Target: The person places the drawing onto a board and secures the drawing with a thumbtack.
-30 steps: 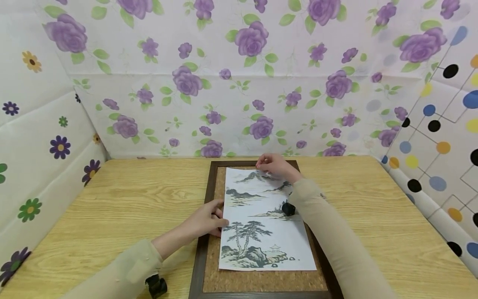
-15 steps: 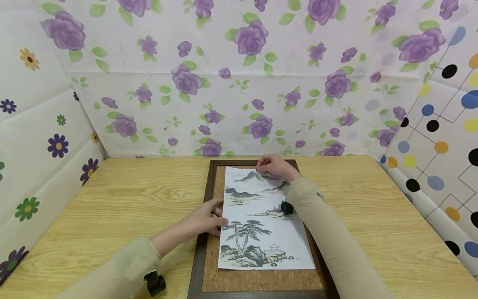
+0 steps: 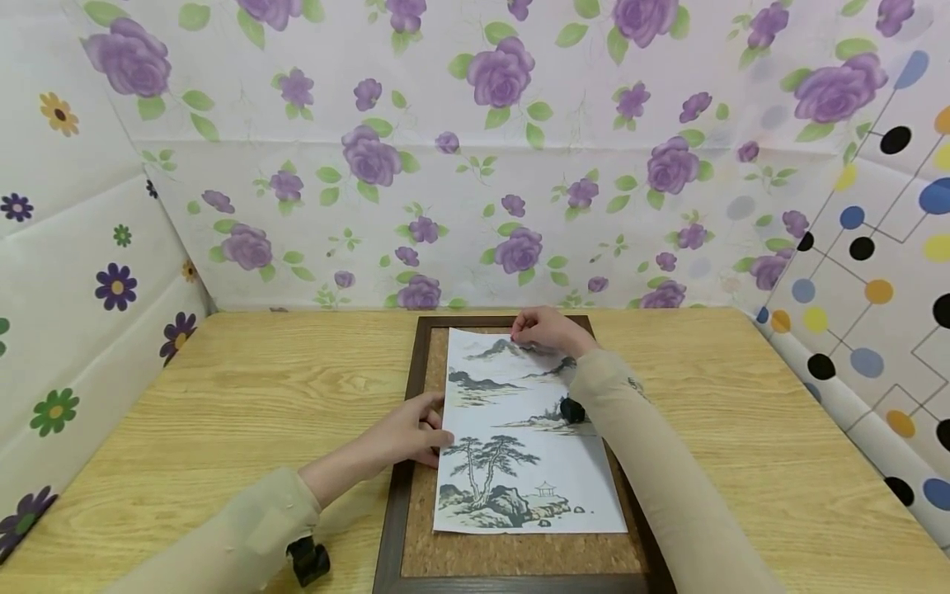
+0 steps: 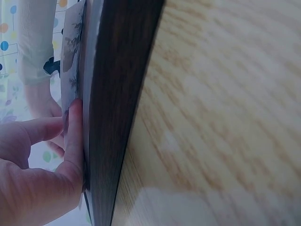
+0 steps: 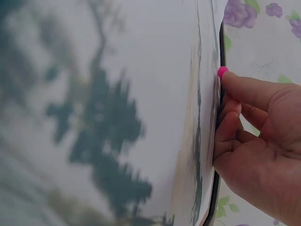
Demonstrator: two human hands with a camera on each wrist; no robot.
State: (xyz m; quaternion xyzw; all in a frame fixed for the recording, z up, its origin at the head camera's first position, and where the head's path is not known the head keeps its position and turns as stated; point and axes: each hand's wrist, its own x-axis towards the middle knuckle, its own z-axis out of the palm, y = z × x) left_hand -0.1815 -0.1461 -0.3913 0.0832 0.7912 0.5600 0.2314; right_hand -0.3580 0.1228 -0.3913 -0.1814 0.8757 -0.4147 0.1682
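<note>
A sheet printed with an ink landscape painting (image 3: 564, 462) lies over a cork board (image 3: 519, 557) with a dark brown frame. At the sheet's left edge, my left hand (image 3: 408, 433) pinches the paper between thumb and fingers, low beside the frame (image 4: 115, 84). My right hand (image 3: 549, 328) is at the top of the sheet, close to the board's far end. In the right wrist view, a bright pink push pin (image 5: 223, 71) is pinched at the fingertips of that hand, right at the paper's edge. The pin's point is hidden.
The board rests on a wood-grain table (image 3: 297, 388). A wall covering with purple roses (image 3: 371, 157) rises behind the table; patterned sheets hang at both sides. Black wrist cameras are strapped at both forearms, the right one (image 3: 572, 410) hanging over the print.
Both hands keep almost the same places on the sheet. My right fingertips stay at the top edge with the pink push pin, and the head view has shifted very slightly.
</note>
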